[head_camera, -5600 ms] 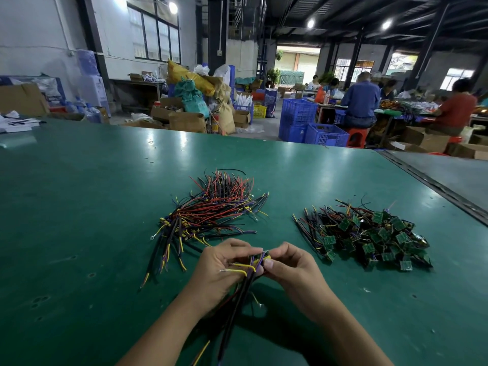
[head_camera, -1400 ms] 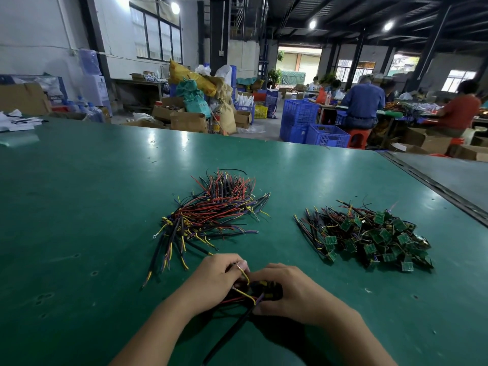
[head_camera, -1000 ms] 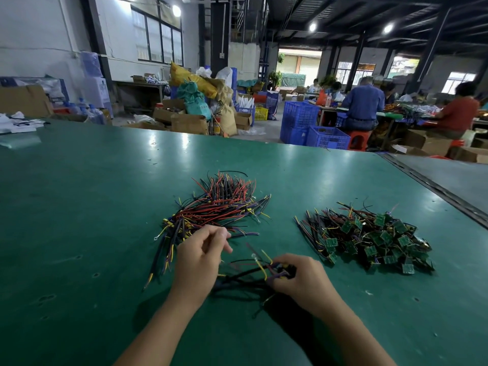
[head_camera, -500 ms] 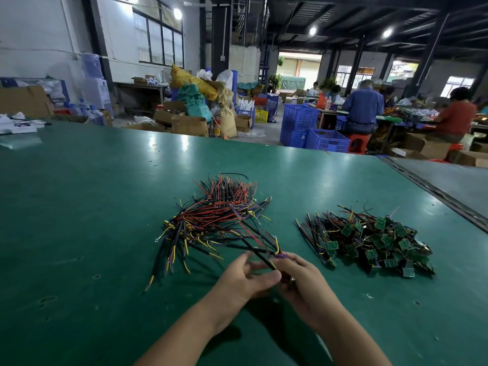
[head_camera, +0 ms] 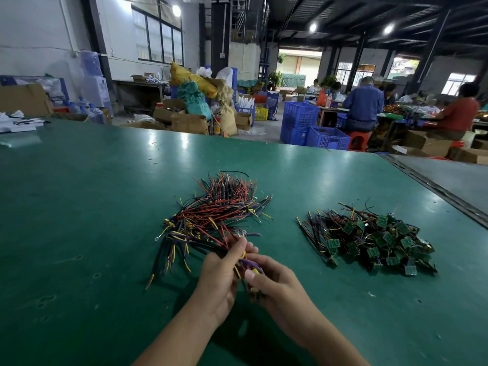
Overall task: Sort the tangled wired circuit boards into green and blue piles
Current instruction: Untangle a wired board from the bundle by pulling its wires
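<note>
Green table (head_camera: 79, 233): left hand (head_camera: 219, 276) and right hand (head_camera: 274, 283) pinch one wire bundle (head_camera: 249, 264) at the edge of the tangled pile (head_camera: 216, 215), green pile (head_camera: 375, 241) well apart at right; likely risk: snagged leads dragging neighbours along.

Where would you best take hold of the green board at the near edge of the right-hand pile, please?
Probably pinch the green board by its side edges, coming from the near side: it juts clear of the pile there, the wires lying behind it.
</note>
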`<act>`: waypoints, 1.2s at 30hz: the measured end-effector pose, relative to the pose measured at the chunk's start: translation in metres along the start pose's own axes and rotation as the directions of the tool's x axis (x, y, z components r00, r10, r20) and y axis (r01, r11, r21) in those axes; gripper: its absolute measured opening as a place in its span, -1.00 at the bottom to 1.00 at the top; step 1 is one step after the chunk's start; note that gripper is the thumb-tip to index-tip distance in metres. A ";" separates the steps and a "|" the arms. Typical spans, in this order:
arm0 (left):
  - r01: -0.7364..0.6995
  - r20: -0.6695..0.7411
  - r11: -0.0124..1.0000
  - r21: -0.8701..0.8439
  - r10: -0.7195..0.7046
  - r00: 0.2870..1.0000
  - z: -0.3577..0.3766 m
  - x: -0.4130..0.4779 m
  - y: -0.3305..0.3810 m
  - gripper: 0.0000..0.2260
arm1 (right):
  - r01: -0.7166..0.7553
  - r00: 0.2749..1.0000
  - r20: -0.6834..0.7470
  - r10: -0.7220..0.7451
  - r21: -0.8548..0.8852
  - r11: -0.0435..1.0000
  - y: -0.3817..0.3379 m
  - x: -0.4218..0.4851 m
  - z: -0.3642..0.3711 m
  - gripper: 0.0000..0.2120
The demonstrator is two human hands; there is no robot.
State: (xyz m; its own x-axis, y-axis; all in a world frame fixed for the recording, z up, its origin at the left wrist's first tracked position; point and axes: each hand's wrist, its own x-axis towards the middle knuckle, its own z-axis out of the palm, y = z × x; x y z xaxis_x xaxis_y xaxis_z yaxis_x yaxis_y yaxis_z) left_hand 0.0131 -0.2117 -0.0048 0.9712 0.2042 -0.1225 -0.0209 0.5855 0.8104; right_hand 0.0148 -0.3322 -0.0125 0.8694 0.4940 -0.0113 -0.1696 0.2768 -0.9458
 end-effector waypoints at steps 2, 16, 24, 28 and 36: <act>-0.031 -0.008 0.999 0.008 0.031 0.999 -0.003 0.002 0.003 -0.82 | -0.009 0.999 0.037 0.008 0.046 0.999 0.002 0.000 0.002 -0.65; -0.269 0.030 0.957 0.109 0.268 0.963 -0.015 0.016 0.002 -0.69 | -0.023 1.000 0.007 0.022 0.318 0.948 0.003 0.000 0.006 -0.77; -0.176 0.195 0.972 0.156 0.145 0.970 -0.024 0.021 -0.002 -0.14 | 0.087 0.992 -0.112 -0.054 0.317 0.944 -0.002 0.006 -0.005 -0.82; -0.200 0.214 0.918 0.343 0.131 0.968 -0.021 0.026 -0.005 0.01 | 0.273 0.938 -0.298 -0.176 0.326 0.905 -0.024 0.018 -0.034 -0.83; -0.227 0.244 0.835 0.501 0.115 0.963 -0.023 0.028 -0.011 -0.44 | 0.006 0.717 -0.410 -0.563 -0.804 0.594 -0.084 0.036 -0.111 -0.80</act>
State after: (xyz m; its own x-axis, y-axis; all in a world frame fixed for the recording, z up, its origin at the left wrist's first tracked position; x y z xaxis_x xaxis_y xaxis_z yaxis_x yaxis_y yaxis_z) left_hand 0.0354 -0.1938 -0.0305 0.9907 0.0724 0.1152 -0.1190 0.0500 0.9916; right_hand 0.1118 -0.4293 0.0301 0.9096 -0.1397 0.3914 0.2781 -0.4952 -0.8230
